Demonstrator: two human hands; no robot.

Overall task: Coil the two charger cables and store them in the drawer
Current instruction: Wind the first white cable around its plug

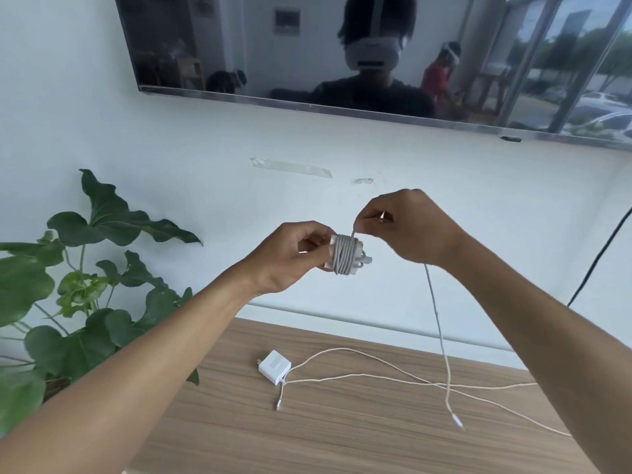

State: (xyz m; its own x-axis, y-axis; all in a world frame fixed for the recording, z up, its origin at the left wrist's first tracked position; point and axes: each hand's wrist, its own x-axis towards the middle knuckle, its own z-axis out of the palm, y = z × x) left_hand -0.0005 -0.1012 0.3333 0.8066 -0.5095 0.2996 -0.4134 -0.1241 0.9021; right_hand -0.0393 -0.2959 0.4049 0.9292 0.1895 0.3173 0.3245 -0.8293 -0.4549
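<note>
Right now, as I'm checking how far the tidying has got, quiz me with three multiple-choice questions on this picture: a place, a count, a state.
1. Where does the white charger lie? A. on the wooden table B. on a chair C. on the floor
2. How many chargers are in view? A. one B. two C. three
3. The grey cable being held is: A. fully unwound B. partly coiled, tail hanging C. cut in two
Answers: 1 A, it rests on the wood. 2 B, one on the table, one in the left hand. 3 B, the right hand pinches the strand above the coil.
</note>
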